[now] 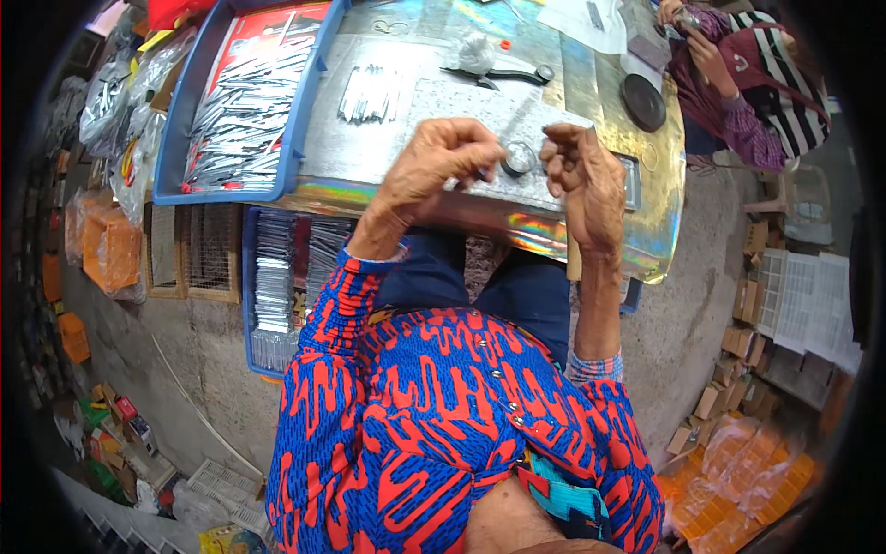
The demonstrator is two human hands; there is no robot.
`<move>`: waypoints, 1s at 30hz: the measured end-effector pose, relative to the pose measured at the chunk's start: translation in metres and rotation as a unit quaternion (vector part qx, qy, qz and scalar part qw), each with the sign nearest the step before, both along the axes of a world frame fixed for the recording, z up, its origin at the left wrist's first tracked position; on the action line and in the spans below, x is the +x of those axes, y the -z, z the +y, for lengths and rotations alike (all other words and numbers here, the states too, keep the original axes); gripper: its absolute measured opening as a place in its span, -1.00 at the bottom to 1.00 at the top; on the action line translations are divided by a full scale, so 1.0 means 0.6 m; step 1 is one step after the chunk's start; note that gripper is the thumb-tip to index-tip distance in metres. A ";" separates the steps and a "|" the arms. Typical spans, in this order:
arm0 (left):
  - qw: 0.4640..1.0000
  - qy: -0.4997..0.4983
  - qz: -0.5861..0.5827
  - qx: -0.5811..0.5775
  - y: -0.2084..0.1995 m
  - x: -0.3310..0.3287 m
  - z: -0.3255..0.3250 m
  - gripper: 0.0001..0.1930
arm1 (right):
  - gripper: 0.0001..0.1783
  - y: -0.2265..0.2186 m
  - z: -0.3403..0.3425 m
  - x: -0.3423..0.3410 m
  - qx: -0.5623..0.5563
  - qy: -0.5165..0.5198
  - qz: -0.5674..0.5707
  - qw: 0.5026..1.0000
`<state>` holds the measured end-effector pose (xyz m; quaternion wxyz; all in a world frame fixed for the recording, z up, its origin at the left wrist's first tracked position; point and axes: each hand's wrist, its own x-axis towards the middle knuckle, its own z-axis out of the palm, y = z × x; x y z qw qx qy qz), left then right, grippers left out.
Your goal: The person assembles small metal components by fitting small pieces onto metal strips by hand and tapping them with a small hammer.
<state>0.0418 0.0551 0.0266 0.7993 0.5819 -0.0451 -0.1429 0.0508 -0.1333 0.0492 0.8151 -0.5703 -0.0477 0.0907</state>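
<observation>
My left hand is raised over the near edge of the worktable, thumb and fingers pinched together; something small and dark shows at its fingertips, too little to name. Facing it, my right hand is held up with curled fingers, and whatever it may hold is hidden. Between the two hands lies a small round metal piece with a dark rim. Beyond them is a black-handled hand tool beside a crumpled clear plastic bag. A small row of slim silver metal pieces lies farther left.
A blue tray full of slim metal pieces stands at the table's left. Another blue crate sits below the table. A black round disc lies at right, near a co-worker in a striped garment. Orange crates stand lower right.
</observation>
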 end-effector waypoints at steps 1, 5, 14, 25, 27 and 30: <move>0.998 -0.044 -0.019 0.035 0.012 0.009 0.024 -0.84 | -0.61 0.000 -0.005 -0.003 -0.022 0.007 -0.003 1.000; 0.931 -0.248 -0.103 0.249 0.073 0.060 0.122 -0.85 | -0.72 0.019 -0.028 -0.015 -0.038 0.013 0.021 0.999; 0.690 -0.337 -0.041 0.639 0.131 0.120 0.168 -0.88 | -0.79 0.042 -0.048 -0.030 -0.023 0.000 0.048 0.999; 0.694 -0.355 -0.233 0.582 0.132 0.093 0.201 -0.91 | -0.82 0.034 -0.081 -0.028 -0.046 0.051 0.043 0.997; 0.759 -0.376 -0.211 0.487 0.099 0.064 0.232 -0.80 | -0.82 0.033 -0.093 -0.026 -0.055 0.068 0.063 0.994; 0.703 -0.377 -0.171 0.578 0.084 0.045 0.294 -0.82 | -0.82 0.051 -0.117 -0.020 -0.033 0.098 0.062 0.993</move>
